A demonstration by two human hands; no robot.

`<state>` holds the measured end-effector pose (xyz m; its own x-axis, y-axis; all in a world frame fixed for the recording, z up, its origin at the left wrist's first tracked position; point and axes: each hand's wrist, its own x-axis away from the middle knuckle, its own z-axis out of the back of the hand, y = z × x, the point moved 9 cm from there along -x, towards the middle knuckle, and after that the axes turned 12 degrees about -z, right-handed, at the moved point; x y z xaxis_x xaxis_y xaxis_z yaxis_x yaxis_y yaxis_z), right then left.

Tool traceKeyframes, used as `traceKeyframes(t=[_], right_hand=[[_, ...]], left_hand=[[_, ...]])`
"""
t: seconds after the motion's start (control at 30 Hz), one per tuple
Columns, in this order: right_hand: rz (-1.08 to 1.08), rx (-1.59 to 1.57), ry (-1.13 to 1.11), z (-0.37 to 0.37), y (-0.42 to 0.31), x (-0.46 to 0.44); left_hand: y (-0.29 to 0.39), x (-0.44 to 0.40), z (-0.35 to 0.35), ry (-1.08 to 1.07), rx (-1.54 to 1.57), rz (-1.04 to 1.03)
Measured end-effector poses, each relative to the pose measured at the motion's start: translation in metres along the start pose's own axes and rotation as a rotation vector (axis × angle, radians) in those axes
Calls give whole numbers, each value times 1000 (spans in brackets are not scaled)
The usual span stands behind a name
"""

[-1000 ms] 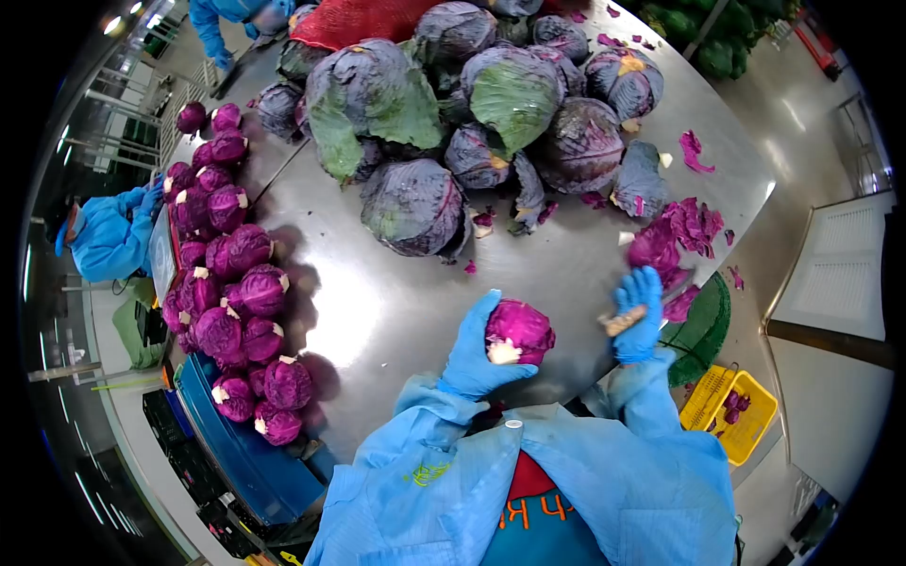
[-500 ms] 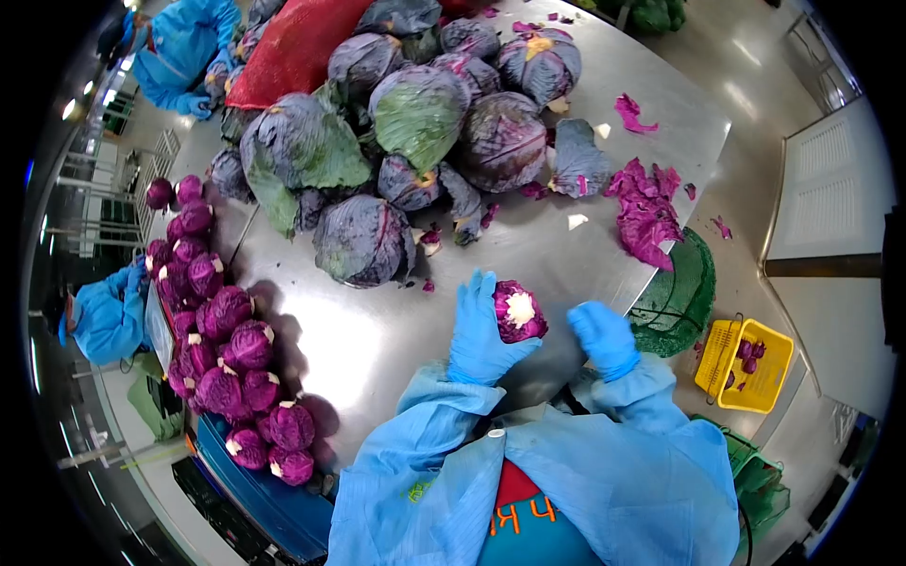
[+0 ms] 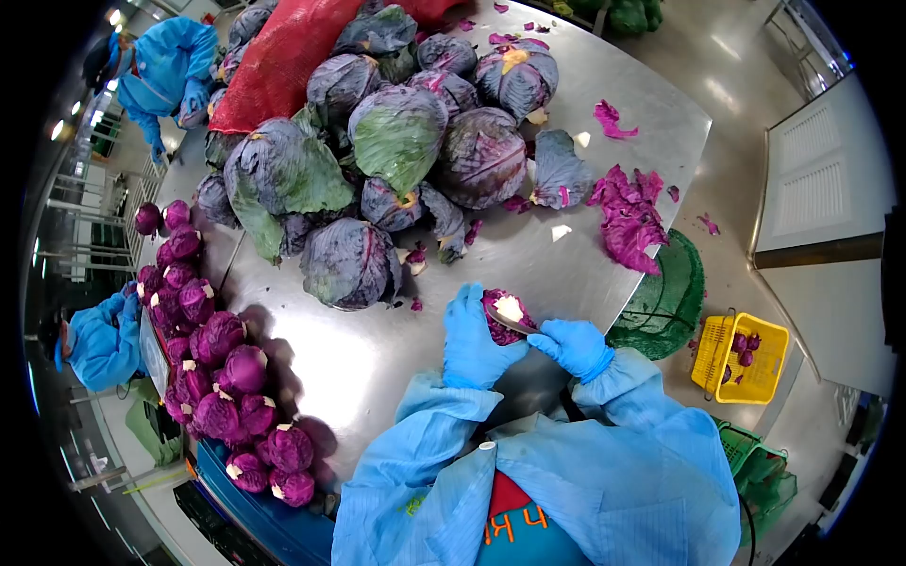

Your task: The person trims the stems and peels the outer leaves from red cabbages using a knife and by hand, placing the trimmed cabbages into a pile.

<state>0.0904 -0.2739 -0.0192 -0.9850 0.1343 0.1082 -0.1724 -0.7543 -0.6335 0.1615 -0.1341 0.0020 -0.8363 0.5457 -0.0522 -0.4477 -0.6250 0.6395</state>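
My left hand (image 3: 472,341), in a blue glove, holds a small peeled red cabbage (image 3: 494,330) from its left side, with the pale cut stem facing up. My gloved right hand (image 3: 574,347) is closed round a knife (image 3: 511,322), whose blade lies across the cabbage beside the stem. Beyond my hands, large unpeeled cabbages (image 3: 351,262) are heaped on the metal table (image 3: 330,349). Torn purple leaves (image 3: 630,219) lie near the table's right edge.
Several peeled cabbages (image 3: 217,415) are piled along the left edge. A red mesh sack (image 3: 283,66) lies at the back. To the right stand a green net container (image 3: 665,297) and a yellow basket (image 3: 771,363). Two people (image 3: 170,66) in blue are at the left.
The cabbage has turned in my left hand so that its stem faces up. My right hand has moved left to it, and the knife blade now shows. The view has shifted.
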Motion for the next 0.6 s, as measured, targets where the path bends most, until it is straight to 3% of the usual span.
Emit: traceKeyframes(t=[0.23, 0.43, 0.5, 0.57, 0.6], right_hand=[[-105, 196, 87, 2, 0, -5], [-249, 260, 28, 9, -13, -20], [-271, 239, 3, 18, -15, -29], [-228, 175, 105, 17, 1, -46], [-307, 186, 81, 3, 43, -66]], left_hand=[[3, -13, -3, -72, -42, 129], [-5, -11, 4, 106, -22, 102], [7, -10, 5, 35, -52, 101], [22, -8, 4, -37, -81, 101], [30, -4, -5, -37, -185, 22]])
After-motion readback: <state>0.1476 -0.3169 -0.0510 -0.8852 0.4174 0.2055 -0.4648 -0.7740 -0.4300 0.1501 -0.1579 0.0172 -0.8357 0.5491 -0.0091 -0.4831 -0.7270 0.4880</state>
